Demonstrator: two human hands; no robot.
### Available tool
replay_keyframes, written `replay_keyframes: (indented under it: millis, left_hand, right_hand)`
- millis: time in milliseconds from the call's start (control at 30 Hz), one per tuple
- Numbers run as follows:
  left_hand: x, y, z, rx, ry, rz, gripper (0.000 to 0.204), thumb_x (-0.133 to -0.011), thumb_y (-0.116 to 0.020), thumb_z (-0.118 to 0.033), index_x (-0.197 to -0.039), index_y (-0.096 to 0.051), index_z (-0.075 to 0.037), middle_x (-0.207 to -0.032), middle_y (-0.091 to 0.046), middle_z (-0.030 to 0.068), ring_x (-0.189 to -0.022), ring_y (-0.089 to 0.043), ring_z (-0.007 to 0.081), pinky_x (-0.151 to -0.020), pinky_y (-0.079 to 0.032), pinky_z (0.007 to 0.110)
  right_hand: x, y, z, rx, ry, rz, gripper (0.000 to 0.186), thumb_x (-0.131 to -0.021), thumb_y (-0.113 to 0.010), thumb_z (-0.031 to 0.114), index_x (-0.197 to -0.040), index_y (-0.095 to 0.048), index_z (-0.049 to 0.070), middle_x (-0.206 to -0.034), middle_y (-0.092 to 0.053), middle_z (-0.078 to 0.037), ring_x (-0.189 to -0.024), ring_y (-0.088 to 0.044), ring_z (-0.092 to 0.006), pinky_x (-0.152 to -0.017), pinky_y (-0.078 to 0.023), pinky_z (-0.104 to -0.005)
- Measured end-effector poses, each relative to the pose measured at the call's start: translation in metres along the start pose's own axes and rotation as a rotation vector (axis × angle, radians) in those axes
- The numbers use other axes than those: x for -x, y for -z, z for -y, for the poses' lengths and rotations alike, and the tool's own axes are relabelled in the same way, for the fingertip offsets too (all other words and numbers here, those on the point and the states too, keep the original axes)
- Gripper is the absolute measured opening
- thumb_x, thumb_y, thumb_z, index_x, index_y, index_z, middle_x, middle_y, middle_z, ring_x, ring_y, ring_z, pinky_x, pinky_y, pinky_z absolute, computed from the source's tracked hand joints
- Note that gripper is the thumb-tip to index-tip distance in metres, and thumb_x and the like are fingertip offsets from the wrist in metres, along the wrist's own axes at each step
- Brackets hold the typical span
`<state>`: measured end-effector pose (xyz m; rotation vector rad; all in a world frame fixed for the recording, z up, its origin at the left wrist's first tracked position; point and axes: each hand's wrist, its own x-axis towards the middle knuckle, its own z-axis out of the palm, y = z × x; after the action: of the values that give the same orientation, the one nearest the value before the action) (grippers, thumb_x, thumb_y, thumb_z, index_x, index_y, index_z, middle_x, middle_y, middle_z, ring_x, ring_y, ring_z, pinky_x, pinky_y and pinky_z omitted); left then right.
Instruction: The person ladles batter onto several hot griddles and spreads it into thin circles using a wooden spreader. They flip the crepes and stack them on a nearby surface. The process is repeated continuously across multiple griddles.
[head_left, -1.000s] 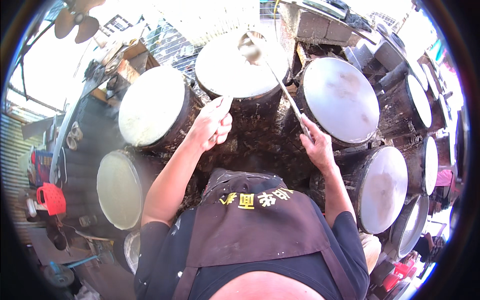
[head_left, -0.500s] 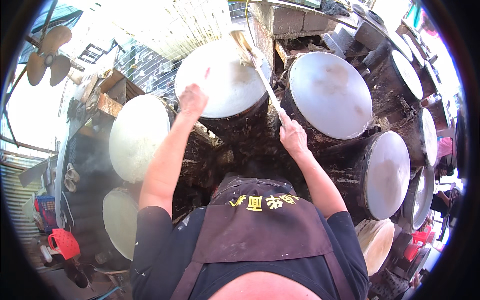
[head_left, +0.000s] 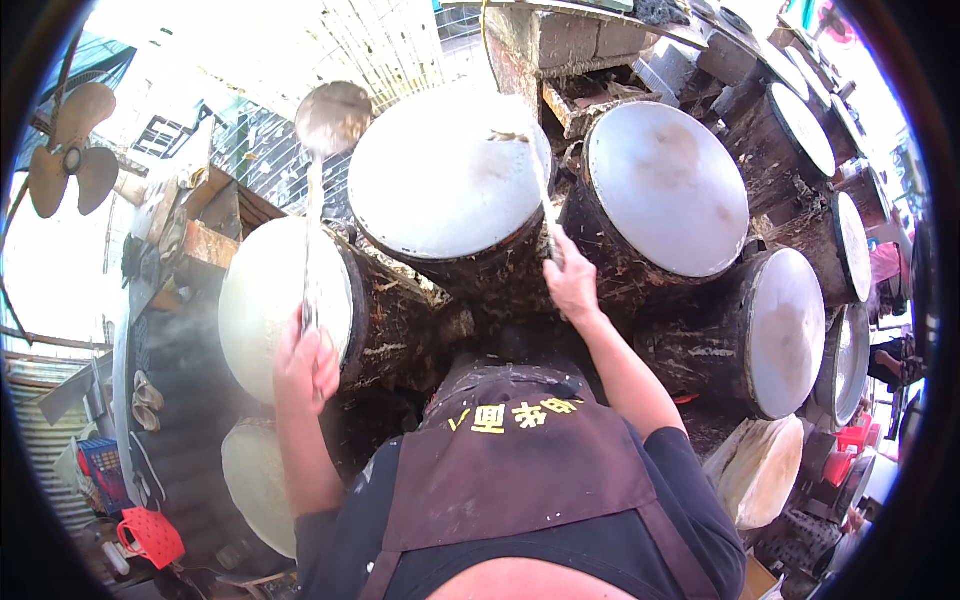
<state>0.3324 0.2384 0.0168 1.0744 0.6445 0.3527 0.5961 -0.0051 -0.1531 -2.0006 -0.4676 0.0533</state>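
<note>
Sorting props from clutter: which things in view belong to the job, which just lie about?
Likely job:
long-handled round metal ladle, in left hand
slim pale-handled tool, in right hand
white-topped round dark drum

Lying about:
red perforated plastic basket
blue lattice basket

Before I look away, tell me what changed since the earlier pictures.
The left grip has moved left and back toward the body, from over the centre griddle to the left griddle, and has taken hold of a long-handled ladle. The right grip still holds a long-handled tool, its head over the centre griddle. The griddles stand where they were.
</note>
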Motion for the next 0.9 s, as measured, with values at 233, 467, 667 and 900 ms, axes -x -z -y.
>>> replay_keyframes:
  millis: [233,467,667,900]
  left_hand:
    - [0.052,0.043,0.02,0.288,-0.057,0.16,0.055,-0.101,-0.044,-0.017,-0.148,-0.02,-0.005,-0.063,-0.035,-0.0006,-0.038,-0.028,0.0039,-0.03,-0.026,0.019]
    - [0.061,0.059,0.018,0.531,-0.103,0.217,0.059,-0.102,-0.042,-0.019,-0.151,-0.011,-0.008,-0.064,-0.035,0.0012,-0.038,-0.027,0.0043,-0.029,-0.03,0.019]
    - [0.087,0.069,0.01,0.721,-0.165,0.226,0.066,-0.101,-0.044,-0.021,-0.152,-0.001,-0.02,-0.075,-0.041,0.0058,-0.045,-0.041,0.0096,-0.031,-0.042,0.021]
    - [0.086,0.076,0.01,0.734,-0.268,0.353,0.06,-0.103,-0.041,-0.022,-0.152,-0.007,-0.02,-0.073,-0.037,0.0041,-0.046,-0.035,0.007,-0.031,-0.035,0.019]
  right_hand:
    - [-0.037,0.008,0.023,0.06,-0.062,0.069,0.051,-0.078,-0.059,0.007,-0.129,-0.054,0.005,-0.104,-0.068,-0.017,-0.085,-0.066,-0.0203,-0.081,-0.051,-0.0318]
    - [-0.057,-0.056,0.04,0.221,-0.085,0.144,0.048,-0.078,-0.057,0.008,-0.126,-0.055,0.005,-0.105,-0.064,-0.025,-0.091,-0.066,-0.0362,-0.084,-0.051,-0.0379]
    - [-0.077,-0.028,-0.002,0.176,-0.009,-0.097,0.05,-0.076,-0.057,0.005,-0.127,-0.056,0.007,-0.107,-0.066,-0.019,-0.092,-0.068,-0.0287,-0.083,-0.052,-0.0359]
    - [-0.091,-0.087,0.042,0.289,0.022,0.17,0.05,-0.078,-0.053,0.006,-0.127,-0.052,0.016,-0.091,-0.065,-0.024,-0.087,-0.063,-0.042,-0.082,-0.05,-0.0488]
